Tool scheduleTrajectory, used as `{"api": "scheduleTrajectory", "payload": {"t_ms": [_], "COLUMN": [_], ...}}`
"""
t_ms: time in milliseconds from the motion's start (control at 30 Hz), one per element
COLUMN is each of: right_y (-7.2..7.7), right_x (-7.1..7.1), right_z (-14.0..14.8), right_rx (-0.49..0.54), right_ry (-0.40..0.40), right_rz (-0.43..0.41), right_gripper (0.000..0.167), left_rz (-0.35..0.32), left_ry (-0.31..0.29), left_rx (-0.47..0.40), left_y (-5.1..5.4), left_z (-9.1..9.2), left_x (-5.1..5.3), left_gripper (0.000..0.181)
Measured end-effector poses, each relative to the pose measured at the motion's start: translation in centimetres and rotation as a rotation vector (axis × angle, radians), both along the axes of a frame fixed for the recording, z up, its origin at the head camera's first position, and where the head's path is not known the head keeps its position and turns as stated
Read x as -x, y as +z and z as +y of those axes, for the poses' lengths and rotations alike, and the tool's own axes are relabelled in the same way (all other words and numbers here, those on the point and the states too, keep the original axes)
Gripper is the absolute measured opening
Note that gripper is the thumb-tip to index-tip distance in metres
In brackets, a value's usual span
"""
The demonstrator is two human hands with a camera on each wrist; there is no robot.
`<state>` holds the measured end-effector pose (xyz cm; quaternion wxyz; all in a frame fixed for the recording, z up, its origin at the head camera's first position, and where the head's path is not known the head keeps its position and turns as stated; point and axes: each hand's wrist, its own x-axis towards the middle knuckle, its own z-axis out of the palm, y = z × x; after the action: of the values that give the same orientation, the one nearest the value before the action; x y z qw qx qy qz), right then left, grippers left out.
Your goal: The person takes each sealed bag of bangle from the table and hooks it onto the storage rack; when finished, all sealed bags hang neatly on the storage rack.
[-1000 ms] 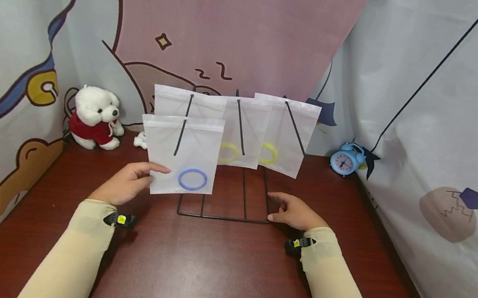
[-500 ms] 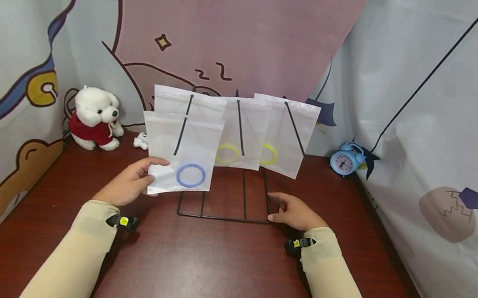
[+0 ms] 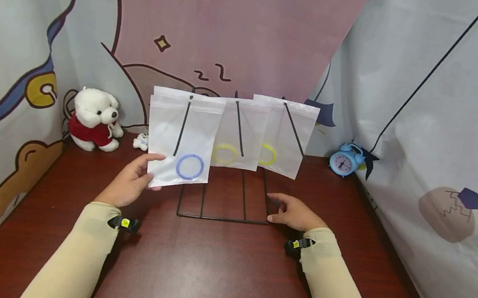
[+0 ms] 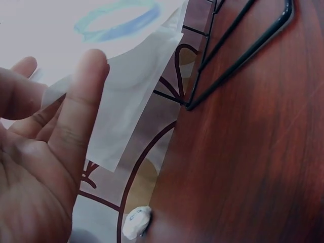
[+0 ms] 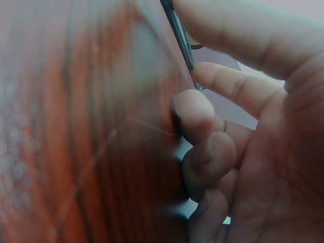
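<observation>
In the head view a white zip bag (image 3: pixel 183 133) with a blue ring (image 3: pixel 190 167) showing at its lower right hangs on the left prong of a black wire rack (image 3: pixel 222 219). My left hand (image 3: pixel 129 183) pinches this bag's lower left edge between thumb and fingers; the left wrist view shows the thumb (image 4: pixel 83 106) against the bag's face. Behind it, another white bag peeks out at the top. My right hand (image 3: pixel 295 212) holds the front right corner of the rack's base, its other fingers curled in the right wrist view.
Two more white bags, a middle one (image 3: pixel 240 134) and a right one (image 3: pixel 287 135), each with a yellow ring, hang on the other prongs. A plush bear (image 3: pixel 94 118), a small white figure (image 3: pixel 140 141) and a blue alarm clock (image 3: pixel 346 159) stand at the back of the brown table (image 3: pixel 216 274).
The blue-ring bag has slid back and up along the left prong, now nearly covering the bag behind. My left hand moved slightly with it, while the right hand stayed put.
</observation>
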<state>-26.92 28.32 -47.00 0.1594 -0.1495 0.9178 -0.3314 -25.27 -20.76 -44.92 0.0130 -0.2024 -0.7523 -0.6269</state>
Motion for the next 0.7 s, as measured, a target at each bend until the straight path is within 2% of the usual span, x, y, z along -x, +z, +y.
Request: {"api": "scheduleTrajectory", "payload": {"t_ms": [333,533,700], "right_y": [-0.1,-0.3,-0.3], "right_x": [-0.2,-0.5,-0.5], "right_z": [-0.1,-0.2,-0.2], "right_rx": [0.003,0.013,0.008], "right_ry": [-0.013,-0.011,-0.002], "right_rz": [-0.017,-0.024,-0.009], "right_gripper": [0.073,0.072,0.072], "left_rz": [0.002,0.012,0.038], "left_ry": [0.058,0.064,0.066], "left_rx": [-0.047,-0.029,0.026], "left_y": [-0.8,-1.5,-1.9], "left_z": [0.2,-0.2,-0.7], "left_x": [0.1,0.1,0.3], "left_gripper": [0.060,0.065,0.067]}}
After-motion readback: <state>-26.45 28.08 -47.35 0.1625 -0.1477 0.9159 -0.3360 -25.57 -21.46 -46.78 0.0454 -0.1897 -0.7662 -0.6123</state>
